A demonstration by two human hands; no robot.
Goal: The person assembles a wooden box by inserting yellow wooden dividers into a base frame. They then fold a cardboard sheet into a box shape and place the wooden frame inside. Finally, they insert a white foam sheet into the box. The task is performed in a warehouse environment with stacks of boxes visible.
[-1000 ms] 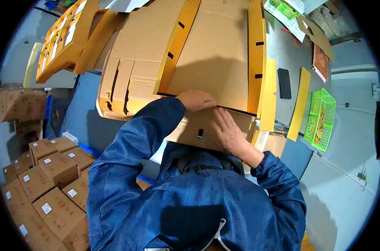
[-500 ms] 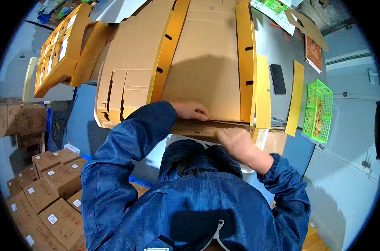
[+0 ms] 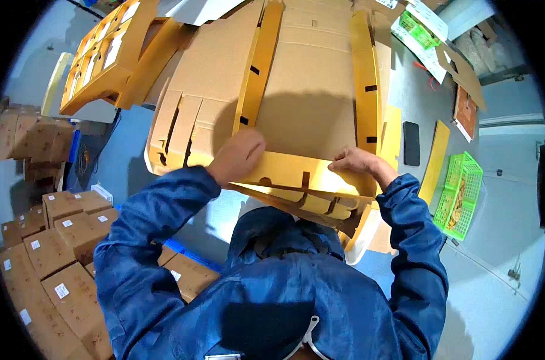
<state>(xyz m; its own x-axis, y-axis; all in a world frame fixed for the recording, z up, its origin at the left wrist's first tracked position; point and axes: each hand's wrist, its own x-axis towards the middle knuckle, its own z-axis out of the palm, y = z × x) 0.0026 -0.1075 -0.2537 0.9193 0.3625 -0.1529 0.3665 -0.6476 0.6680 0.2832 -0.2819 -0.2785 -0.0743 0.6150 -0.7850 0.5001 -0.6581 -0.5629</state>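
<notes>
A large cardboard sheet [image 3: 311, 78] lies in front of me with yellow side walls [image 3: 366, 90] standing along its length. Across the near end runs a yellow cardboard flap [image 3: 287, 171] with a small notch and a slot. My left hand [image 3: 239, 156] is closed over the flap's left end, beside the foot of the left wall. With fingers pinched, my right hand [image 3: 357, 163] holds the flap's upper edge near the right wall; the fingertips are partly hidden. Below the flap, another slotted cardboard edge shows toward my body.
A black phone [image 3: 411, 144] and a yellow strip [image 3: 435, 159] lie on the grey table at right, near a green basket [image 3: 458, 195]. A yellow compartmented cardboard rack [image 3: 107, 57] stands at far left. Brown cartons [image 3: 68, 240] are stacked on the floor at left.
The near flap has turned, and its yellow face now shows. My left hand has shifted left onto its end; my right hand has moved up and right. The view has shifted slightly.
</notes>
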